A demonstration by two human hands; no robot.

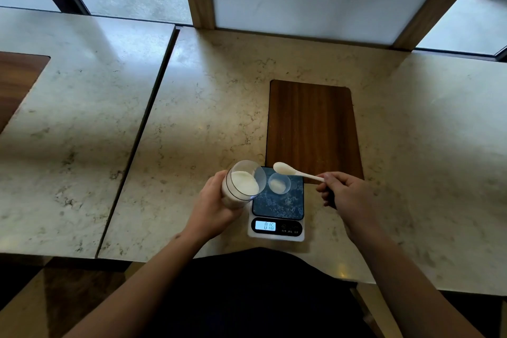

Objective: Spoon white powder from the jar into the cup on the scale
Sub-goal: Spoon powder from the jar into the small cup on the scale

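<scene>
My left hand (pixel 212 204) grips a clear jar (pixel 242 182) of white powder, lifted off the table and tilted with its mouth toward the scale. A small clear cup (pixel 279 183) with a little white powder in it stands on the far part of the scale (pixel 277 204), whose dark platform is dusted with powder. The lit display (pixel 265 225) shows digits. My right hand (pixel 344 192) pinches the handle of a white plastic spoon (pixel 290 170); its bowl hovers just above and behind the cup, between cup and jar mouth.
The scale sits near the front edge of a marble table (pixel 208 107). A dark wooden inlay panel (pixel 312 126) lies directly behind the scale. A second marble table (pixel 76 118) stands to the left across a narrow gap. Windows and a wooden frame run along the back.
</scene>
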